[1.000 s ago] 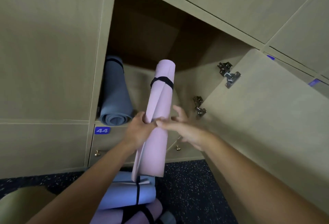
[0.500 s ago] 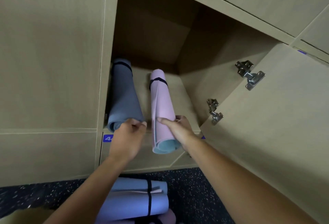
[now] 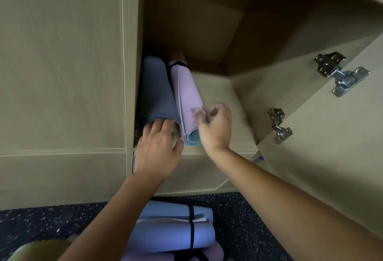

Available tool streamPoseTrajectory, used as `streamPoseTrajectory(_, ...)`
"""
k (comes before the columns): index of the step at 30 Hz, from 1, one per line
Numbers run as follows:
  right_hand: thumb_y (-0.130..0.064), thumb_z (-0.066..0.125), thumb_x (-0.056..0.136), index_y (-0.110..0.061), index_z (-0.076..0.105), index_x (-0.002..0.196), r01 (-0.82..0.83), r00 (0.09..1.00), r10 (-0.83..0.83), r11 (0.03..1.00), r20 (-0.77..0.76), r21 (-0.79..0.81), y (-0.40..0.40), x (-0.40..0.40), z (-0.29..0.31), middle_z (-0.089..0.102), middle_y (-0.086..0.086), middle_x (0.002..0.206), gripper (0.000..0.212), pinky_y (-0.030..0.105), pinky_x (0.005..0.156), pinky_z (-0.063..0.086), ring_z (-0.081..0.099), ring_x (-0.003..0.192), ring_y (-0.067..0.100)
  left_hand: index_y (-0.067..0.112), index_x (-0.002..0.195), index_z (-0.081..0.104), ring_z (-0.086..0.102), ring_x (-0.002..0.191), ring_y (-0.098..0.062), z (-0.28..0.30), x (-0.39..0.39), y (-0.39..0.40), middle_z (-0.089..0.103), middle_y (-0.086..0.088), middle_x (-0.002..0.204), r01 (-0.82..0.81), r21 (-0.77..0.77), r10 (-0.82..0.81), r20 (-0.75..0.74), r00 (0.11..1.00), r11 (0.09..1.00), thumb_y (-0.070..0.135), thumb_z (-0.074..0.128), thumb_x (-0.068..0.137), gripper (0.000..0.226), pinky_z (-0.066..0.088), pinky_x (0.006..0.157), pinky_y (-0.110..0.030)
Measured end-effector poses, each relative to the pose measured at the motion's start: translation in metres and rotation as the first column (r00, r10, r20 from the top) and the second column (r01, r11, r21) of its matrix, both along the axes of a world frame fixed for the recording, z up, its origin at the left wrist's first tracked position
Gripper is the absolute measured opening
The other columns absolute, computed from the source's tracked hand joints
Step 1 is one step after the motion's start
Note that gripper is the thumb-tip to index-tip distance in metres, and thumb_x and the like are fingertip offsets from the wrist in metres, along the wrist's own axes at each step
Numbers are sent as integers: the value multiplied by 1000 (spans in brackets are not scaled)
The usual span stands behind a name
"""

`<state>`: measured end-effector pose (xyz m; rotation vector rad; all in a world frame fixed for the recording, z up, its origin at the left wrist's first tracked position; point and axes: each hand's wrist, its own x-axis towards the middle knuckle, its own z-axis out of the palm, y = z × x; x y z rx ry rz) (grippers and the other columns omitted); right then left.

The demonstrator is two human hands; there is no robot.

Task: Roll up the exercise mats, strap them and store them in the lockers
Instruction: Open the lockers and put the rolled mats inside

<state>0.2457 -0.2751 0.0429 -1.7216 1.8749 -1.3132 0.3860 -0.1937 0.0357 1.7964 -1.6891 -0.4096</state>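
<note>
I see the open locker [image 3: 238, 95], a box of pale wood-grain laminate with a shadowed interior, and its door [image 3: 331, 157] swung out to the right on two bright metal hinges [image 3: 339, 74]. Two rolled foam mats lie lengthwise on the locker floor, touching side by side: a dark grey-blue mat [image 3: 157, 95] against the left wall and a lilac mat [image 3: 186, 97] to its right, which is bound near its far end by a black strap [image 3: 178, 65] and shows a light blue inner face at its near, spiral end. My left hand [image 3: 159, 148] presses flat, fingers extended, on the near end of the dark grey-blue mat. My right hand [image 3: 215, 126] sits just right of the lilac mat's near end, fingers loosely curled and holding nothing, fingertips touching the roll's side. Below, on dark speckled flooring [image 3: 238, 219], rests a blue rolled mat [image 3: 170, 227] with a black strap, stacked on another lilac roll [image 3: 215, 252].
</note>
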Motion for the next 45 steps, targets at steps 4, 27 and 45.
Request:
streamPoseTrajectory(4, -35, 70, 94, -21, 49, 68, -144, 989, 144, 989, -15, 24, 23, -17, -9, 52, -7, 66, 36, 27, 62, 38, 49, 63, 11, 14, 151, 44, 33, 141, -34, -2, 1, -8, 46, -6, 154, 14, 22, -15, 38, 999, 1000, 37, 62, 98, 61, 37, 111, -45)
streamPoseTrajectory(27, -24, 73, 92, -16, 70, 116, -387, 894, 443, 841, -70, 379, -1, -10, 9, 68, -5, 114, 26, 15, 80, 41, 62, 97, 9, 22, 150, 45, 41, 134, -28, -21, 21, 20, 47, -2, 150, 179, 130, -198, 156, 968, 975, 41, 57, 100, 55, 40, 107, -40)
streamPoseTrajectory(45, -16, 69, 92, -13, 67, 118, -308, 883, 467, 648, -43, 697, 142, -125, -162, 69, 3, 110, 27, 28, 81, 48, 62, 95, 15, 19, 138, 55, 46, 131, -28, -167, 8, 96, 51, -4, 139, 407, 496, -584, 276, 764, 767, 40, 64, 96, 47, 48, 100, -45)
